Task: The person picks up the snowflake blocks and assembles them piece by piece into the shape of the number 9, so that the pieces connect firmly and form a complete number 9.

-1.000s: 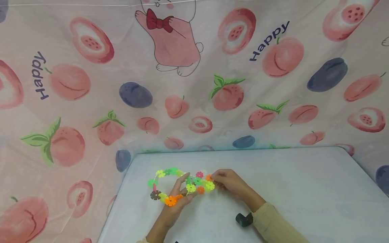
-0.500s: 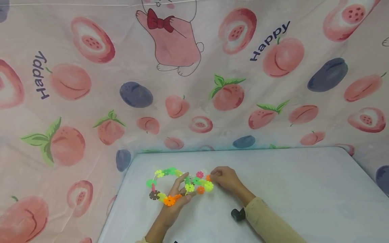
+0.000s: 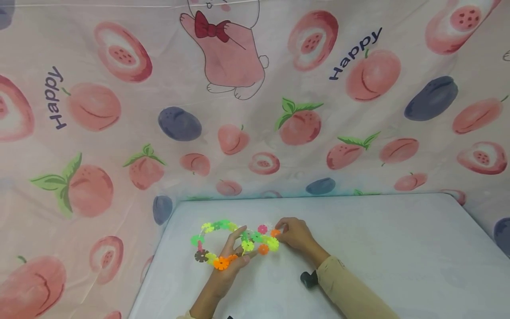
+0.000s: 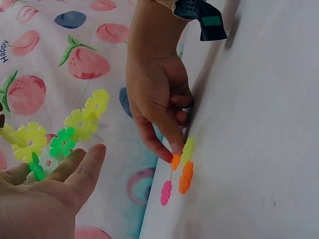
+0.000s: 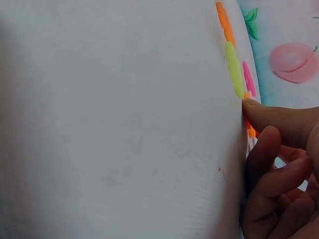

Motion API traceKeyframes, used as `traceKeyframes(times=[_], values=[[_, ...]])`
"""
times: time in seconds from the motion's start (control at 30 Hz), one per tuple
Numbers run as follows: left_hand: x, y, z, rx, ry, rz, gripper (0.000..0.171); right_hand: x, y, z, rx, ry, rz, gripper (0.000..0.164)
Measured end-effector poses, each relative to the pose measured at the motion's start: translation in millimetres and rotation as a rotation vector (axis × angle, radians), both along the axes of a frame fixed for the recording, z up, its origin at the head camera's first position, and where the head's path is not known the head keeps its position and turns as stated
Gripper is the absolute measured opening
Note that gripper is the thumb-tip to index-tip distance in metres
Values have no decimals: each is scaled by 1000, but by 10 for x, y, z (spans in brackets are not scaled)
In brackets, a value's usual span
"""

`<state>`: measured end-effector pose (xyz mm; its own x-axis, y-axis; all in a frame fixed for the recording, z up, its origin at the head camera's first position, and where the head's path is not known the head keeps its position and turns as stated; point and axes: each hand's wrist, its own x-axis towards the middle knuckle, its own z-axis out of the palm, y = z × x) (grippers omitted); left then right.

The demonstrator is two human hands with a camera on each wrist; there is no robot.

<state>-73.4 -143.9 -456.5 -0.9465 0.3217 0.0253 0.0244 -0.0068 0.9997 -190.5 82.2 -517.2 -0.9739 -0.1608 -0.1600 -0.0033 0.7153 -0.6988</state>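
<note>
A ring-shaped chain of interlocking plastic flower discs (image 3: 222,263), in yellow, green, orange and brown, is held up over the table by my left hand (image 3: 228,271). In the left wrist view the discs pass between thumb and fingers, and the end of the chain, a yellow disc (image 4: 97,103), sticks out past the fingertips. My right hand (image 3: 296,234) reaches down to the table and pinches a loose orange disc (image 4: 176,161) between thumb and index finger. Close by lie a pink disc (image 4: 166,193), a yellow disc (image 4: 187,151) and another orange disc (image 4: 186,178).
A white-covered table (image 3: 378,248) spreads under both hands. Behind and to the left hangs a fruit-patterned cloth (image 3: 247,115). A dark wrist device (image 3: 308,279) juts out beside the right sleeve (image 3: 350,288).
My right hand and forearm have shifted slightly left and away from me, with the fingers staying at the orange disc. The left hand and the chain have hardly moved.
</note>
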Motion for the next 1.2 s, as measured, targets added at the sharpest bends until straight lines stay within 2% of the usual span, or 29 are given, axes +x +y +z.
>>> traceKeyframes(times=[0.6,0.9,1.07,1.2], values=[[-6,0,-25,-4,2,16,66,31,64,51,-58,-50,46,21],[-8,-5,-22,-27,6,58,65,108,155,40,-175,-91,93,14],[-12,-10,-25,-14,11,70,64,178,200,127,-247,-153,122,11],[-23,-17,-24,10,-3,65,65,234,232,192,-300,-153,163,8]])
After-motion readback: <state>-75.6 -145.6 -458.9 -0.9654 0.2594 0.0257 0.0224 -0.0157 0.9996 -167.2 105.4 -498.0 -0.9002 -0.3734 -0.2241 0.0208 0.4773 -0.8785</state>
